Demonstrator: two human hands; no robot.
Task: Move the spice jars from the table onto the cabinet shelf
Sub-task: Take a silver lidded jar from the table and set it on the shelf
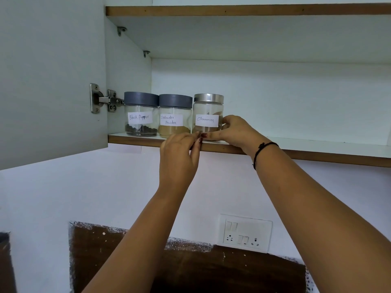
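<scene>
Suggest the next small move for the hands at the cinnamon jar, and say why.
Probably let go and draw both hands back. The Cinnamon jar already stands upright on the shelf beside the Coriander Powder jar, label forward. The right hand holds its side; the left hand only touches near its base.

Both arms reach upward. The left hand (pixel 178 154) hovers with fingers loosely curled, gripping nothing; the right hand (pixel 237 132) has its fingers curved in a grip.
</scene>
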